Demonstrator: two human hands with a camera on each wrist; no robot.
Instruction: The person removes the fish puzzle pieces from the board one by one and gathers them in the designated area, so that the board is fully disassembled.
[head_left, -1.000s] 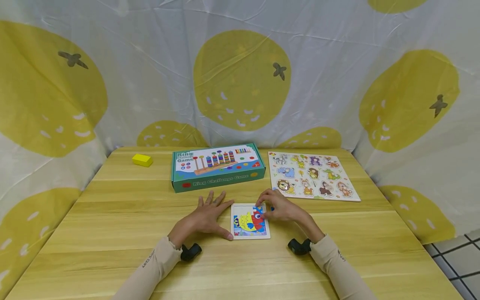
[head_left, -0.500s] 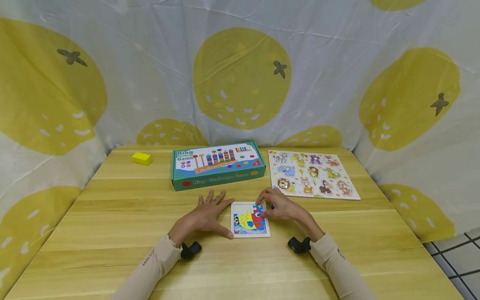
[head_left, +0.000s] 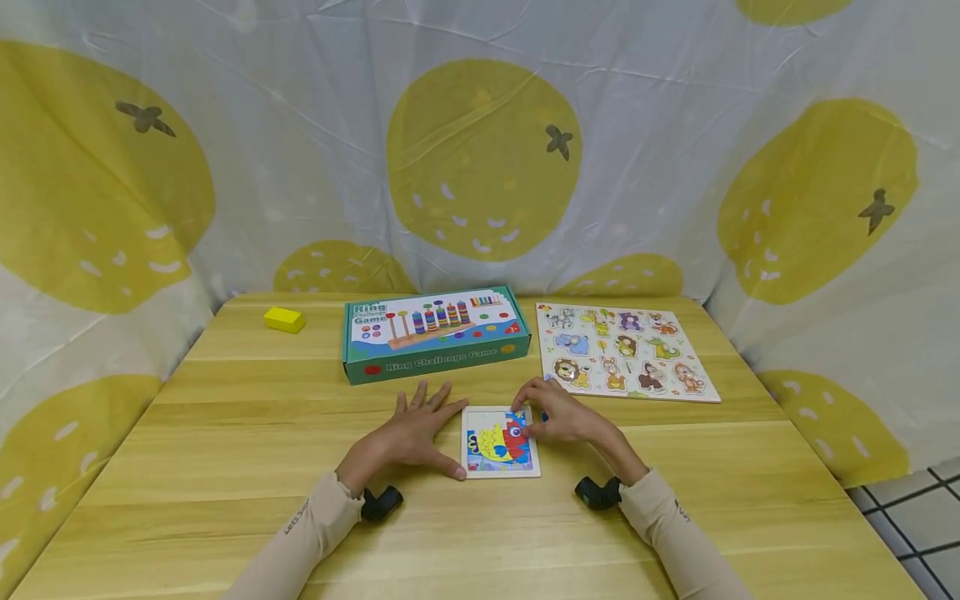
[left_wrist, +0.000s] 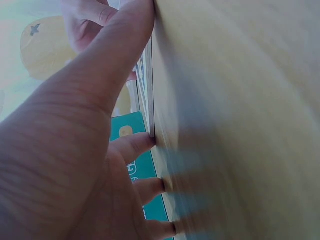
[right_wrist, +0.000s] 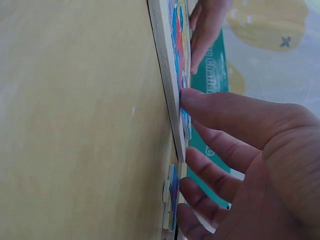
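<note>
A small square jigsaw puzzle [head_left: 471, 414] in a pale wooden frame lies on the table, showing a yellow and red fish. Bare tray shows along its top left. My left hand [head_left: 412, 433] rests spread on the table, thumb and index fingertip touching the frame's left corners. With thumb and index finger, my right hand [head_left: 562, 415] pinches a blue puzzle piece [right_wrist: 186, 125] at the puzzle's upper right corner. That piece sits slightly above the frame, partly hidden by the fingers. Beneath the other right fingers, loose puzzle pieces [right_wrist: 171, 197] lie on the table.
Behind the puzzle stands a green Ring Challenge Game box [head_left: 435, 333]. An animal puzzle board [head_left: 628, 352] lies at the back right. A yellow block [head_left: 285, 320] sits at the back left. A fruit-patterned curtain [head_left: 480, 158] hangs beyond the wooden table [head_left: 480, 542].
</note>
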